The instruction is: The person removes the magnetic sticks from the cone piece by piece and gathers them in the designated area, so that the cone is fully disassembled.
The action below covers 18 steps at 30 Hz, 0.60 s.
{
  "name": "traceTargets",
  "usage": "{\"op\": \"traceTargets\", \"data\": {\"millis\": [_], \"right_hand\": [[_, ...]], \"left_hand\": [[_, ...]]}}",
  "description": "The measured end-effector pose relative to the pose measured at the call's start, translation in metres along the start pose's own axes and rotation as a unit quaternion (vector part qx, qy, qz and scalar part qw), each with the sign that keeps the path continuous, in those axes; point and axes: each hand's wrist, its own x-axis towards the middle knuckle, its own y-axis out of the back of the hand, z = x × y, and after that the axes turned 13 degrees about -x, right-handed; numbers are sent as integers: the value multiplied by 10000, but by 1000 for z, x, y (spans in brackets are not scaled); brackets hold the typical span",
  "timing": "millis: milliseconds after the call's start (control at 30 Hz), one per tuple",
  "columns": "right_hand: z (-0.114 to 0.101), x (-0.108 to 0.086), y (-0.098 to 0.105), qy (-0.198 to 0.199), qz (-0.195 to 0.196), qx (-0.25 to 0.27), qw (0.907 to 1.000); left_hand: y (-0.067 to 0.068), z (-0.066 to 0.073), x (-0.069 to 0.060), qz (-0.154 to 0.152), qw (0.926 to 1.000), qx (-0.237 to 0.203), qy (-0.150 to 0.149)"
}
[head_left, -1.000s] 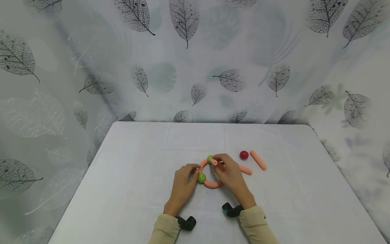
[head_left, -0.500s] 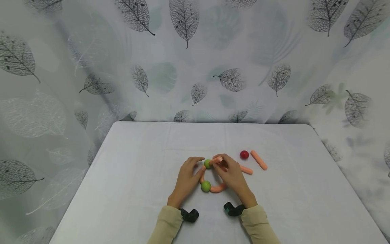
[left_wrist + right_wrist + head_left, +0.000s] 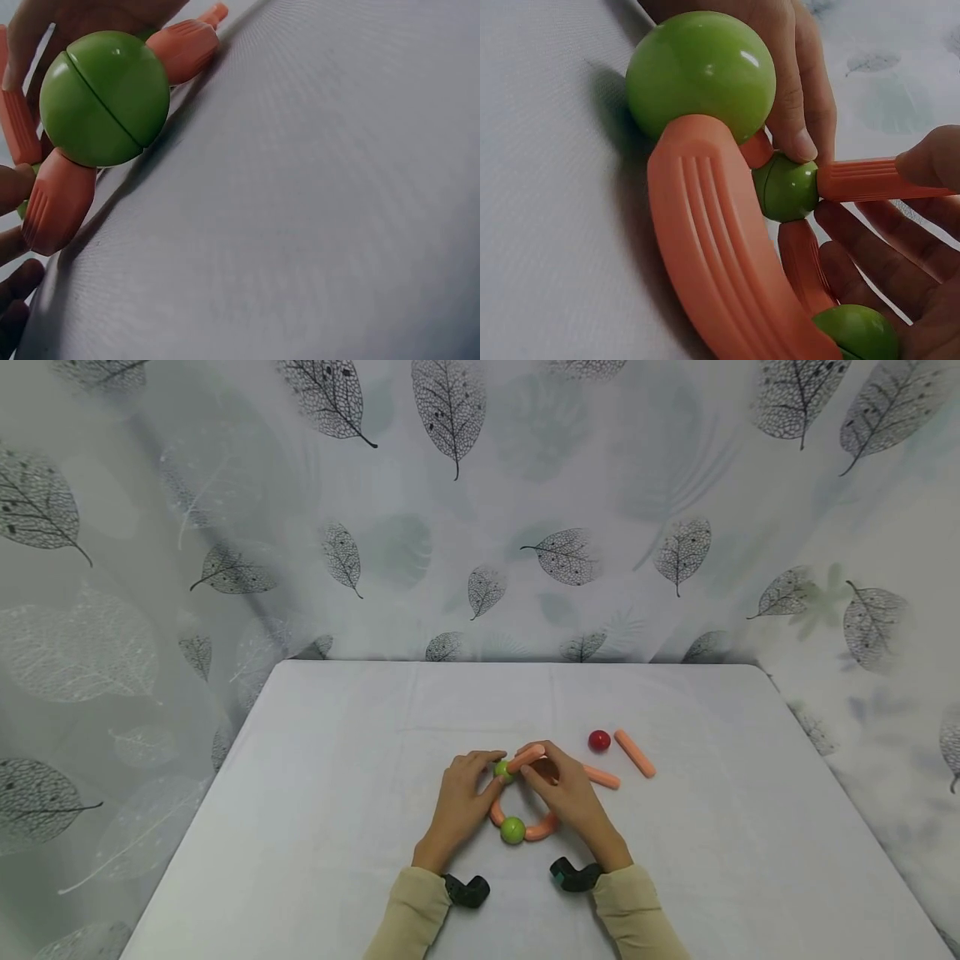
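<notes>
A ring of curved orange rods (image 3: 705, 225) joined by green balls (image 3: 513, 830) stands between the hands. The left hand (image 3: 461, 797) pinches the ring's far-left green ball (image 3: 786, 187) between thumb and fingers. Between thumb and fingers of the right hand (image 3: 568, 787) is an orange rod (image 3: 527, 758); one end touches that same ball, while the other tilts up to the right. Another large green ball (image 3: 105, 97) with a seam appears in the left wrist view between two curved rods. The right hand covers part of the ring's right side.
On the white table (image 3: 337, 793), a red ball (image 3: 599, 741) and a loose straight orange rod (image 3: 634, 753) lie beyond the right hand. A further orange rod (image 3: 602, 777) sticks out beside that hand, its inner end hidden. A leaf-patterned curtain (image 3: 480, 510) hangs behind.
The ring has turned, its near green ball shifting right and toward the person. The left hand has moved slightly right and away, onto the far-left ball. The held rod has swung round to point right.
</notes>
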Motion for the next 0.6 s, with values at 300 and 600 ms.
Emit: {"op": "traceTargets", "data": {"millis": [300,600], "right_hand": [[0,0,0,34,-93,-22,9999],[-3,0,-1,-15,-121,-264,9996]], "left_hand": [[-2,-5,-1,-7,10000,63,49],[-3,-3,-2,87,9999,35,88]]}}
